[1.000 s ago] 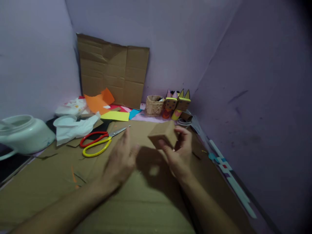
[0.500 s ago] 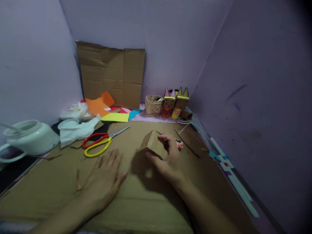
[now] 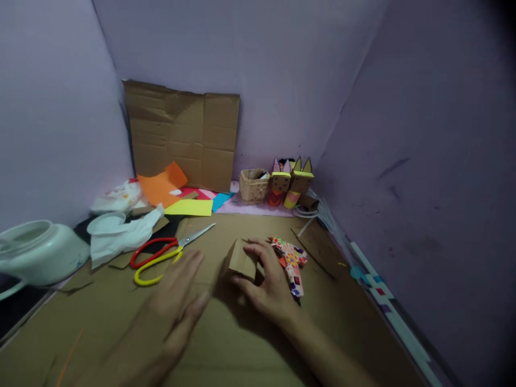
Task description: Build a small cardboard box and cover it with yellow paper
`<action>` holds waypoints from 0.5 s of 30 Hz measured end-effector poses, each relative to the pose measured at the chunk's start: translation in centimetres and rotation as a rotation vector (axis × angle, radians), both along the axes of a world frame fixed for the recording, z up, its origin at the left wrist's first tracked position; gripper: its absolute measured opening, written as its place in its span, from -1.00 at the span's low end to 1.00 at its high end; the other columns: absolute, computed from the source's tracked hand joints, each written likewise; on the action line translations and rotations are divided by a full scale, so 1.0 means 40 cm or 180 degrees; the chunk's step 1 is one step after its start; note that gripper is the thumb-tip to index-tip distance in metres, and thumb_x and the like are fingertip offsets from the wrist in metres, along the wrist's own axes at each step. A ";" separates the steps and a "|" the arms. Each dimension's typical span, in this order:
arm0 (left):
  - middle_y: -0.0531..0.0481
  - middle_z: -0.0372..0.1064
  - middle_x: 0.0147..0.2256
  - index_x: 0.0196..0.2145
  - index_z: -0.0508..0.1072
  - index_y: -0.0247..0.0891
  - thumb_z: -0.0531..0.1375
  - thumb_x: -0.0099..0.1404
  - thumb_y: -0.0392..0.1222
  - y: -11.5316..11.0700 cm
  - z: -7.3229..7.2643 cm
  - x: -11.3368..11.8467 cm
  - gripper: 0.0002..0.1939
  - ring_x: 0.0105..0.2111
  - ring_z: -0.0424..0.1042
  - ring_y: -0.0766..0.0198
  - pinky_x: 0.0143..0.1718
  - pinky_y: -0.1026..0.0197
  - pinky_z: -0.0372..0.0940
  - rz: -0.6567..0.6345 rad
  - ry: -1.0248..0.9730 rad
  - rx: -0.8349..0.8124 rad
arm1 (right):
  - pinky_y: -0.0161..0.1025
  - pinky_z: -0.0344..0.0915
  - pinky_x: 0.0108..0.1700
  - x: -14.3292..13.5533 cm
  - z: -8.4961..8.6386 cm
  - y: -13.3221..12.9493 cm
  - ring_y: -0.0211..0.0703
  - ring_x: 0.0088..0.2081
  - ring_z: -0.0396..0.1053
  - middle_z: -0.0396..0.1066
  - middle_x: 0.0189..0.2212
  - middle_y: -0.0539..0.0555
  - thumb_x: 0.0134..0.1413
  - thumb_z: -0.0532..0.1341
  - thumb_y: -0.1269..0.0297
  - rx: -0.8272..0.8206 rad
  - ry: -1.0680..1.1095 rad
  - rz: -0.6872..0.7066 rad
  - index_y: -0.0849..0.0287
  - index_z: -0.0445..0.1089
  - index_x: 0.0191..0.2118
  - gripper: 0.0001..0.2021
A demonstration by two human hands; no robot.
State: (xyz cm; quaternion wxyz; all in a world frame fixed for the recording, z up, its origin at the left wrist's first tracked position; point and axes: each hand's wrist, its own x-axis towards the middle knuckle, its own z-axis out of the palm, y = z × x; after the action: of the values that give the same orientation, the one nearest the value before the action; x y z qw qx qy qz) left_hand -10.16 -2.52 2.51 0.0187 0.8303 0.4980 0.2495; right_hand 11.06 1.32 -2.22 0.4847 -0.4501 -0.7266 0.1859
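Observation:
My right hand [image 3: 268, 285] grips a small folded cardboard box [image 3: 242, 260] between thumb and fingers, just over the cardboard-covered surface. Its far side is hidden from me. Slightly blurred, my left hand [image 3: 173, 301] holds nothing; the fingers are stretched out and apart from the thumb. Beyond its fingertips lie scissors [image 3: 179, 244] with one red and one yellow handle, blades pointing away to the right. A patterned paper cutout [image 3: 293, 260] in pink, red and white rests just right of my right hand, partly covered by it.
A white pot [image 3: 44, 252] stands at the left beside white tissue [image 3: 124, 236]. Orange paper [image 3: 163, 183], yellow paper [image 3: 191, 207] and a woven basket [image 3: 253, 186] are at the back. Two eared cardboard figures [image 3: 300, 183] stand near the corner. Paper strips [image 3: 387, 301] run along the right wall.
My left hand has lifted from the surface and blurs with motion. My right hand has brought the cardboard box lower and slightly left, uncovering more of the patterned cutout. The view has tilted up a little.

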 end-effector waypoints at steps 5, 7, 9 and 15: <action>-0.17 0.08 0.22 0.21 0.09 -0.30 -0.07 0.36 -0.20 0.130 -0.031 0.106 -0.52 0.22 0.06 0.12 0.13 0.04 0.18 -0.0833 0.0330 0.0222 | 0.02 0.20 0.13 0.003 0.009 -0.015 0.07 0.24 0.05 0.12 0.19 0.28 -0.04 0.24 0.34 0.0042 -0.0518 -0.0056 0.14 0.21 0.05 -0.53; -0.20 0.12 0.20 0.21 0.09 -0.33 -0.05 0.33 -0.24 0.157 -0.068 0.106 -0.50 0.21 0.08 0.11 0.14 0.04 0.17 -0.1059 0.0357 0.0524 | 0.05 0.23 0.12 0.011 0.009 -0.017 0.07 0.20 0.14 0.18 0.17 0.26 -0.02 0.22 0.38 0.0398 -0.0764 -0.0092 0.10 0.22 0.06 -0.54; -0.26 0.16 0.18 0.21 0.10 -0.39 -0.03 0.30 -0.19 0.174 -0.102 0.098 -0.47 0.20 0.10 0.04 0.16 0.00 0.12 -0.1213 0.0344 0.0912 | 0.04 0.29 0.08 0.020 0.005 -0.010 0.02 0.08 0.31 0.38 0.03 0.21 0.01 0.19 0.41 0.0881 -0.0859 0.0010 0.05 0.22 0.06 -0.56; -0.19 0.32 0.08 0.15 0.25 -0.26 -0.01 0.28 -0.15 0.200 -0.151 0.087 -0.52 0.12 0.24 0.03 0.23 -0.03 -0.11 -0.1136 0.0609 0.1199 | -0.18 0.50 -0.15 0.029 -0.005 0.017 -0.04 -0.10 0.47 0.54 -0.19 0.12 0.08 0.20 0.36 0.0875 -0.0680 0.0044 0.01 0.23 0.13 -0.54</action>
State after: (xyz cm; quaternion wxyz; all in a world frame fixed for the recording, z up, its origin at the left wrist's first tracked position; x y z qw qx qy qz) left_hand -6.69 5.48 -3.51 -0.1394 0.9135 0.2883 0.2510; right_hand 12.23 1.99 -2.42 0.4604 -0.3917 -0.7956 0.0393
